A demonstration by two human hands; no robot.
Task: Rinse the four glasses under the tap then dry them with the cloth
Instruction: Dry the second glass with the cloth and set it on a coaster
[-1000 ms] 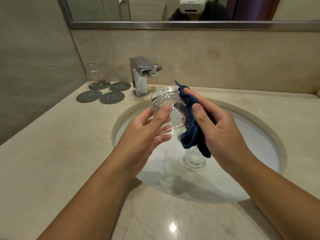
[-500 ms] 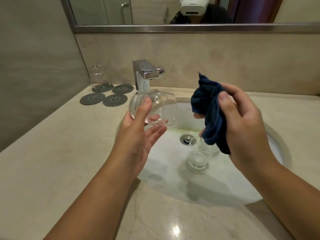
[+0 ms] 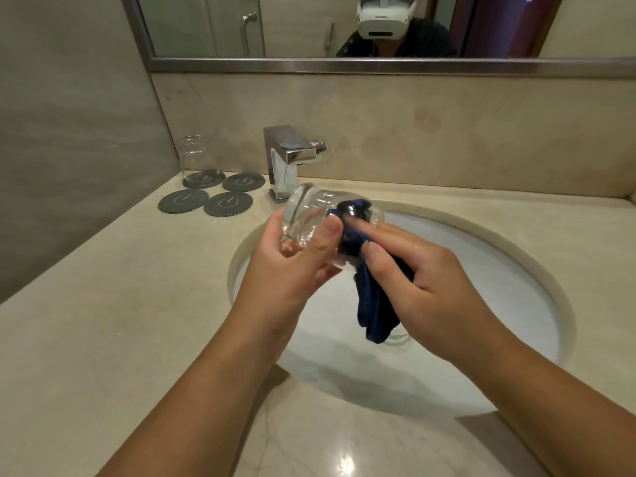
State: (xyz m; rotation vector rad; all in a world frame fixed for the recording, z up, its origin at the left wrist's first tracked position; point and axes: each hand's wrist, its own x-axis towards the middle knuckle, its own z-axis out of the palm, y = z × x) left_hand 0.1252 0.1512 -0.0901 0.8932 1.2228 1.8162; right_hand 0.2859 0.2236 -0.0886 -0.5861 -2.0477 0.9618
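My left hand (image 3: 292, 266) grips a clear glass (image 3: 309, 215) on its side over the sink, mouth turned right. My right hand (image 3: 423, 280) holds a dark blue cloth (image 3: 371, 304) and pushes part of it into the glass's mouth with its fingers. The cloth's tail hangs down over the basin. Another glass (image 3: 397, 339) stands in the white basin (image 3: 481, 270), mostly hidden behind the cloth and my right hand. A further glass (image 3: 195, 156) stands upright on a coaster at the back left. The chrome tap (image 3: 292, 156) behind the glass shows no running water.
Round grey coasters (image 3: 227, 204) lie on the beige stone counter (image 3: 103, 321) left of the tap. A wall closes the left side and a backsplash with a mirror (image 3: 309, 25) above it closes the rear. Counter runs along the front and right of the basin.
The hands were apart half a second ago, with the cloth bunched in my right hand. Now they have come together and the cloth is pushed into the glass's mouth.
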